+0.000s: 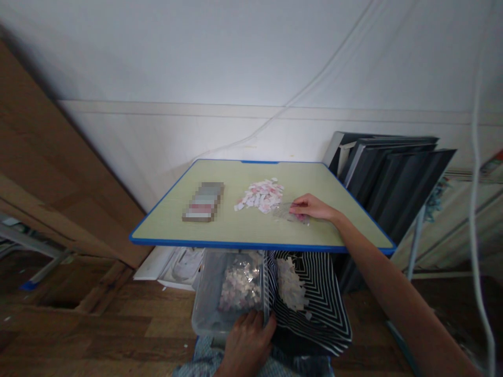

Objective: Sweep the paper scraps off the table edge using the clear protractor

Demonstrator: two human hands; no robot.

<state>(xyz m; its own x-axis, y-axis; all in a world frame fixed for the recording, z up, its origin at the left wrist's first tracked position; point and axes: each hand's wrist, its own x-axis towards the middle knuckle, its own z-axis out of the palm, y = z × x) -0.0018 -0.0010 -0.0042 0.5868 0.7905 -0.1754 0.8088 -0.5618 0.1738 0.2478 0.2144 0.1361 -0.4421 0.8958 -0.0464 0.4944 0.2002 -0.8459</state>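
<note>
My right hand (310, 207) is over the right half of the small table (306, 178), its fingers closed on a small clear plastic bag (282, 210). Something pink shows by the fingertips. Just left of the bag lies a loose heap of small white and pink paper-like pieces (261, 195). Below the table edge, my left hand (249, 337) has its fingers curled over the near rim of a translucent plastic bin (210, 319). Inside the bin is a shiny clear bag of small pale and pinkish pieces (240, 285).
A blurred-out box-like object (203, 201) rests on the table's left side. Beside the bin, a black-and-white striped cloth (326, 298) holds pale scraps (291, 285). Dark flat panels (393, 183) lean at the right against the wall; a large brown cardboard piece (58, 157) stands left.
</note>
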